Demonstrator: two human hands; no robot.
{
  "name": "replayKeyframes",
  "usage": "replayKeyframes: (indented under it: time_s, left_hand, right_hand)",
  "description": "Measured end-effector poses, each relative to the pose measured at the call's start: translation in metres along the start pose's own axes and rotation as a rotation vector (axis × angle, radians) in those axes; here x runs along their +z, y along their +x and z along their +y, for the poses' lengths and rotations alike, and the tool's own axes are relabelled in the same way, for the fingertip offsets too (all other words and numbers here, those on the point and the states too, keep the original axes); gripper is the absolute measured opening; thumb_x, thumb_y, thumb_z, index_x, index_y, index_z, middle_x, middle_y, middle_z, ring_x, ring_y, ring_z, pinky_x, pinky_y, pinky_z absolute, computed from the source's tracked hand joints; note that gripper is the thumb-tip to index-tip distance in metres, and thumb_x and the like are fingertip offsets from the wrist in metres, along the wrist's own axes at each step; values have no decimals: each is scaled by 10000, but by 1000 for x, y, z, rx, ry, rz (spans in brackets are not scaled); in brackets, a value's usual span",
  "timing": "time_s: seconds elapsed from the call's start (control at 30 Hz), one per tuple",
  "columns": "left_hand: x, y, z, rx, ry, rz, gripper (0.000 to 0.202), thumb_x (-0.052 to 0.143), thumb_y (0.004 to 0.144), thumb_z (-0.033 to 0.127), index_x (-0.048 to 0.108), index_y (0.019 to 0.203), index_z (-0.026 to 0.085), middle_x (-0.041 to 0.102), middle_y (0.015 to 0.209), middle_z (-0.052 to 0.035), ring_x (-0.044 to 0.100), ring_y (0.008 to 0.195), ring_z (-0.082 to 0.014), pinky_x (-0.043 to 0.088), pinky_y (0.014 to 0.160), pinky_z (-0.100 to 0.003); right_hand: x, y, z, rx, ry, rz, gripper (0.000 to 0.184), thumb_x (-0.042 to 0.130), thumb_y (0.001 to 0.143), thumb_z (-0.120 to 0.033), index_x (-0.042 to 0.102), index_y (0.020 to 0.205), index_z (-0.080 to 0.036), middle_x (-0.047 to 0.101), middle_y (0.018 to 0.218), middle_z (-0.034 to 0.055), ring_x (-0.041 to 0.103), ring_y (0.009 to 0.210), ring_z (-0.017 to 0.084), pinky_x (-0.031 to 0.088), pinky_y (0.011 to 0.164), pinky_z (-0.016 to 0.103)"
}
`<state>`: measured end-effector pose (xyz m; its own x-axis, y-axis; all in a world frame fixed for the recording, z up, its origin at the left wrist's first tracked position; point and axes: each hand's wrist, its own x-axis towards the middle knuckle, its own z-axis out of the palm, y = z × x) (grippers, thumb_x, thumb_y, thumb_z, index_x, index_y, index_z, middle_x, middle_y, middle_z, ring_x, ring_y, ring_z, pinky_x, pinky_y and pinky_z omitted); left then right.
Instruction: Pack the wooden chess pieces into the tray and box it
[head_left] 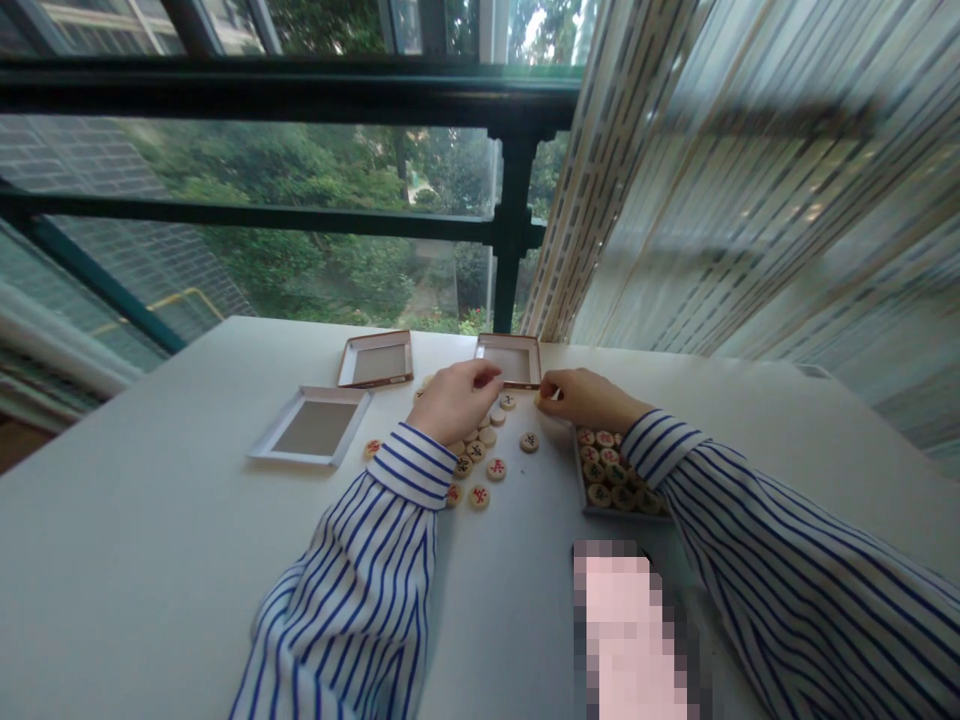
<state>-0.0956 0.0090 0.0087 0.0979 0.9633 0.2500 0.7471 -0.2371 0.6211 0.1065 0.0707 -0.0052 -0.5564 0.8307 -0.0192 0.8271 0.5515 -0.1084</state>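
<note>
My left hand [459,398] is over a loose spread of round wooden Chinese chess pieces [487,437], its fingers loosely bent and apart with nothing visible between them. Some pieces are hidden beneath it and the striped sleeve. Between the thumb and fingers of my right hand [589,395] is a Chinese chess piece [538,399], mostly covered by the fingers. Below that hand stands a shallow box [622,516] holding rows of pieces with red and dark characters; my right sleeve covers part of it. Single pieces, such as one with a dark character [529,442], lie between the hands.
Several shallow box parts lie on the white table [187,520]: a white-edged tray [311,462] at left, a brown-edged tray [375,383] behind it, and another tray [537,372] near the window. A blurred-out phone-shaped object [630,630] lies in front. A curtain [675,230] hangs at right.
</note>
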Motion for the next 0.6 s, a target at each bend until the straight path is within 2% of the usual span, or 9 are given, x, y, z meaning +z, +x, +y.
replayKeyframes:
  time_s: [0.13,0.3,0.47,0.6]
  left_hand:
    - [1,0,-1,34,-25,-20,296,505,782,305,643,1008,172,689,940,-48,625,863,-163,471,789,-262]
    - [1,0,1,46,-41,-31,299,529,764,287,639,1014,166,690,915,-45,626,839,-158,474,759,-264]
    - [5,-2,3,61,-61,-40,325,565,736,294,635,1025,163,684,951,-46,616,871,-160,466,800,-271]
    - [7,-4,6,78,-27,-46,344,585,730,349,636,1036,202,681,970,-27,613,894,-174,466,802,-283]
  right_hand:
    - [-3,-1,2,0,327,21,208,543,755,-362,619,808,-176,646,764,30,574,683,134,401,600,229]
    - [-7,-3,2,76,775,-95,289,593,734,-396,604,875,-143,628,696,34,573,618,122,388,500,213]
    - [-15,-9,-3,125,998,-128,280,640,711,-377,608,878,-154,640,731,34,576,627,106,378,485,194]
    - [-17,-11,-6,142,1125,-130,245,644,716,-350,612,868,-160,656,818,44,581,642,91,376,483,178]
